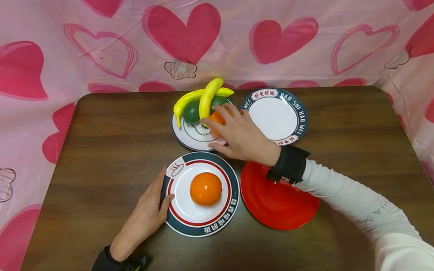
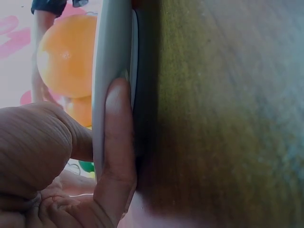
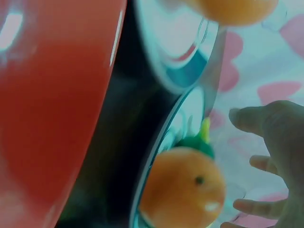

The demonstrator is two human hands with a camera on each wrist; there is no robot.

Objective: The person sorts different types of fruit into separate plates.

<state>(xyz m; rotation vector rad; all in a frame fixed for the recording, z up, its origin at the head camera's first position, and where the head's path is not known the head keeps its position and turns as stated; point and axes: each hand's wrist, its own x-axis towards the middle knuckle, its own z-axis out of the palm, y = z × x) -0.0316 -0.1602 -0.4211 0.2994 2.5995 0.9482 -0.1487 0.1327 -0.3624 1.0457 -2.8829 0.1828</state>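
My left hand point(image 1: 148, 211) pinches the left rim of a white plate point(image 1: 183, 218) with a dark blue border and red ring, thumb on top and a finger point(image 2: 118, 128) beneath. On that plate sits an orange point(image 1: 205, 189). My right hand point(image 1: 242, 135) hovers over the back plate point(image 1: 188, 139), fingers spread around a second orange point(image 3: 183, 190). A gap shows between hand and fruit in the right wrist view. That plate also bears two crossed yellow bananas point(image 1: 188, 99) and dark green fruits point(image 1: 191, 113), partly covered by the bananas and my hand.
A red plate point(image 1: 276, 214) lies under my right wrist, right of the orange's plate. Behind it is another white plate point(image 1: 273, 117) with a blue lettered border. The wooden table point(image 1: 106, 153) meets a pink heart-patterned cloth point(image 1: 231, 31) at the back.
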